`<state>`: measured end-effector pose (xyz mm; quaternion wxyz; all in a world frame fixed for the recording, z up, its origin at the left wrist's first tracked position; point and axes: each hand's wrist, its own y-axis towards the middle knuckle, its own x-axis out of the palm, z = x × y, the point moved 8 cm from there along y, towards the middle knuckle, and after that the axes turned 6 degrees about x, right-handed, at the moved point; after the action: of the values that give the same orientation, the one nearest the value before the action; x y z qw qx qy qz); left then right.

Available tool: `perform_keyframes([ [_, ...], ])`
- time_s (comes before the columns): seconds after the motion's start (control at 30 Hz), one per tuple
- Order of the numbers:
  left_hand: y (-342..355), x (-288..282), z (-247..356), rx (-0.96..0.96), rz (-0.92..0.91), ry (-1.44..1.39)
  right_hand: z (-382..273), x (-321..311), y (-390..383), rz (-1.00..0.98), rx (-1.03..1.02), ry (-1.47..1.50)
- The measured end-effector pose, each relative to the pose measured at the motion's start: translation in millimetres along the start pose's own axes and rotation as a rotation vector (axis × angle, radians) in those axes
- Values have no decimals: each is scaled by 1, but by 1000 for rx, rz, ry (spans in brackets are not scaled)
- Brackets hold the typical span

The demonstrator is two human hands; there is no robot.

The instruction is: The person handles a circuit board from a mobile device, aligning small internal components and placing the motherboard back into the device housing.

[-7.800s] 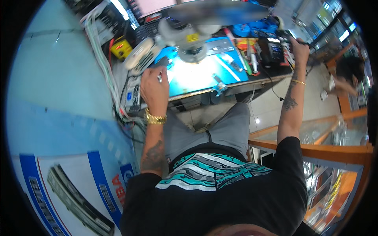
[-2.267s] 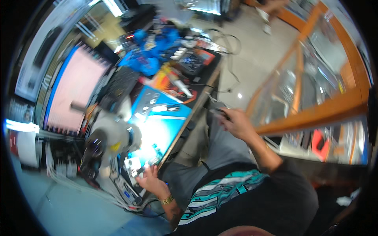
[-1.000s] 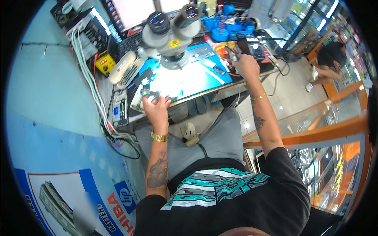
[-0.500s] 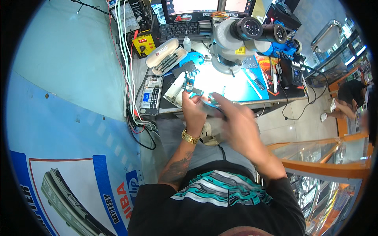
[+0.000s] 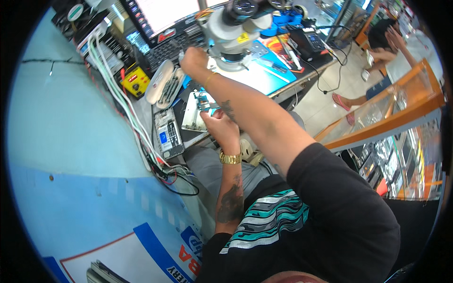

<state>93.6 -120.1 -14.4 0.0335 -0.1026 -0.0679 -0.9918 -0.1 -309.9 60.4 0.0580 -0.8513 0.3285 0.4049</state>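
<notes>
My right hand (image 5: pixel 194 60) reaches across to the back of the mat, fingers closed on a small translucent bottle (image 5: pixel 182 55) beside the keyboard. My left hand (image 5: pixel 218 123) grips a small blue circuit board assembly (image 5: pixel 203 100) near the bench's front edge; my right forearm crosses just above it. A white rectangular panel (image 5: pixel 190 118) lies under the board. An opened phone (image 5: pixel 167 134) rests to the left, below an open pale case of tools (image 5: pixel 166 87). The microscope (image 5: pixel 231 40) stands over the brightly lit blue mat (image 5: pixel 276 82).
A yellow-fronted power unit (image 5: pixel 138 81) and cables (image 5: pixel 118 89) line the left wall (image 5: pixel 61 127). A monitor (image 5: pixel 163 12) and keyboard (image 5: pixel 165 52) sit behind. A black device (image 5: pixel 306 45) is at the right. Two other people (image 5: pixel 401 56) are beyond a wood-framed glass case (image 5: pixel 377 118).
My right hand has moved from near my left hand up-left to the small bottle and closed on it. My left hand still holds the board. A second person has appeared at the right.
</notes>
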Motion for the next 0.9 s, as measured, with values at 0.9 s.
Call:
perform_keyframes([
  [0.9, 6, -15, -28, 388, -189, 202, 58, -152, -177, -350, -302, 297],
])
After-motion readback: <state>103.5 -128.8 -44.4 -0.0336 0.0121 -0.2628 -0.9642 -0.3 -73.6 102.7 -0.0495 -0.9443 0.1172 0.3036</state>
